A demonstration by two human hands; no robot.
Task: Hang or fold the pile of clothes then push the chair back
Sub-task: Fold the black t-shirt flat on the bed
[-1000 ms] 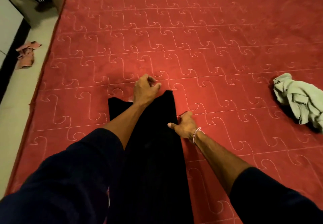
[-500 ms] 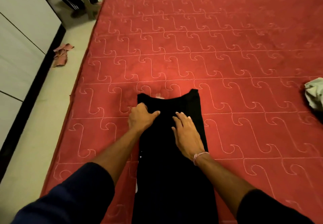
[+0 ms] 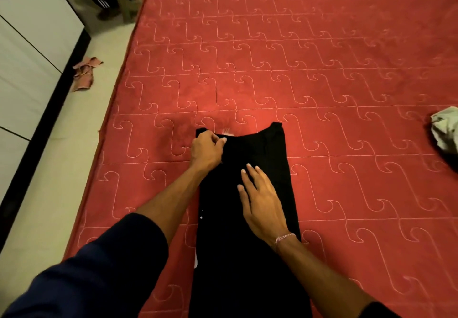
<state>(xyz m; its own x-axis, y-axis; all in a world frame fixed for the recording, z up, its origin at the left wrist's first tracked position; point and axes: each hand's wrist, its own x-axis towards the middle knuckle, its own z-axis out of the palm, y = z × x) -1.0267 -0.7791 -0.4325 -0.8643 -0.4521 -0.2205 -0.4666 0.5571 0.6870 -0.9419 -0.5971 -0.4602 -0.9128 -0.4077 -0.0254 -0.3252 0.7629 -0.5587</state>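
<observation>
One black garment [image 3: 262, 149] on the mattress [image 3: 322, 69]: left hand [image 3: 207, 150] pinches its top edge, right hand [image 3: 262, 201] lies flat.

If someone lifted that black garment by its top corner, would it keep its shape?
Probably not. The black garment lies flat and thin on the mattress, so it looks floppy and light. The left hand pinches its corner easily.

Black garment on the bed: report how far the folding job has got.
Done: the black garment lies flat in a long narrow strip on the red mattress. In hand: the left hand pinches its top left corner while the right hand presses flat on it. Left: the pale crumpled garment at the right edge; no chair push visible.
</observation>
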